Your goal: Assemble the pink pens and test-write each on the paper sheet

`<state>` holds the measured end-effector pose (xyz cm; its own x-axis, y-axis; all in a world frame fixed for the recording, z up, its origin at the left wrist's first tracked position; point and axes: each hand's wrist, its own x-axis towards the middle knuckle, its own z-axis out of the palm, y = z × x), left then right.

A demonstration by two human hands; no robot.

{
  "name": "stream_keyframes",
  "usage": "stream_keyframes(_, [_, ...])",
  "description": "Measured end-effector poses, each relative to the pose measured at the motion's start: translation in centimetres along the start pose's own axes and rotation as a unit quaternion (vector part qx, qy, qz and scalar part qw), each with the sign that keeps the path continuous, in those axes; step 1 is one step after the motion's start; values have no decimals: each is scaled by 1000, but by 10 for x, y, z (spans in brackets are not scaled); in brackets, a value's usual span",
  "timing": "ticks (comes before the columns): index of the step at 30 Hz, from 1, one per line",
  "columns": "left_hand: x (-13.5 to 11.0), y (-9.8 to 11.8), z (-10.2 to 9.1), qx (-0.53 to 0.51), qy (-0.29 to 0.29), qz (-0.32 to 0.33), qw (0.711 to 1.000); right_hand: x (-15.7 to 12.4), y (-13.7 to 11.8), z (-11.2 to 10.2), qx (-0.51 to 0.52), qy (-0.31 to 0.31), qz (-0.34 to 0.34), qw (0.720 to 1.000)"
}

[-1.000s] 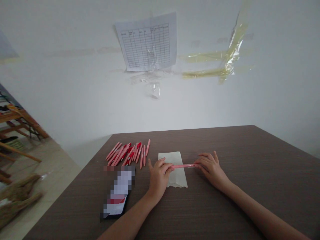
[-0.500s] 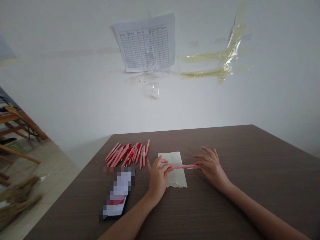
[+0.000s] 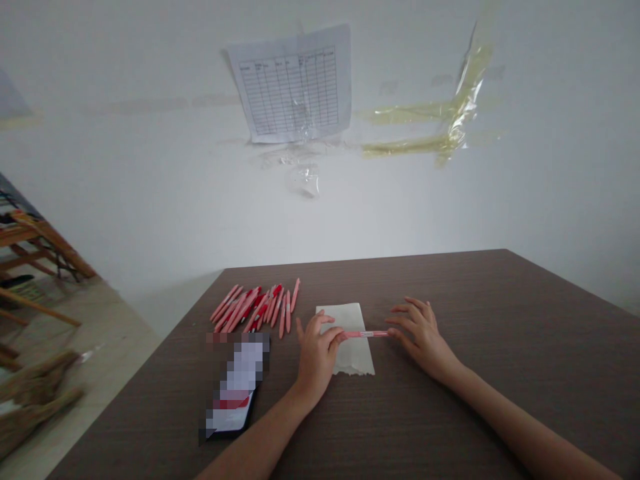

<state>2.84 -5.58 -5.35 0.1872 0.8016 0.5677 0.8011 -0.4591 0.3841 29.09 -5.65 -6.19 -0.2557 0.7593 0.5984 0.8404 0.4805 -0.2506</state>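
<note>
A slim pink pen [image 3: 356, 335] with a pale label and a clear section lies crosswise between my two hands, over a sheet of off-white paper [image 3: 353, 363] with a torn near edge. My left hand [image 3: 317, 357] pinches the pen's left end between thumb and forefinger, its other fingers raised. At the right end, the thumb and forefinger tips of my right hand [image 3: 423, 340] meet the pen, while the remaining fingers fan out. The exact contact there is small and hard to make out. Several more pink pens [image 3: 243, 310], some with red parts, lie in a loose pile left of the paper.
A phone [image 3: 235, 390] with a blurred-out screen lies on the brown table [image 3: 450, 280], left of my left forearm. Behind the table, a white wall bears a printed chart [image 3: 295, 87] and strips of yellowish tape [image 3: 410, 147]. Wooden furniture [image 3: 45, 240] stands at far left.
The pen has turned about its long axis, so its pale label shows more clearly. My right fingers have shifted slightly at its end. My left hand has barely moved.
</note>
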Motion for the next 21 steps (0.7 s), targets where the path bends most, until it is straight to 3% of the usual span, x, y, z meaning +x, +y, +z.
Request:
stream_keyframes(6, [1, 1, -2, -2, -5, -15, 1000, -2, 2, 4, -5, -36, 10, 999])
stream_keyframes(21, [-1, -4, 3, -7, 10, -9, 1000, 0, 9, 7, -4, 0, 7, 1000])
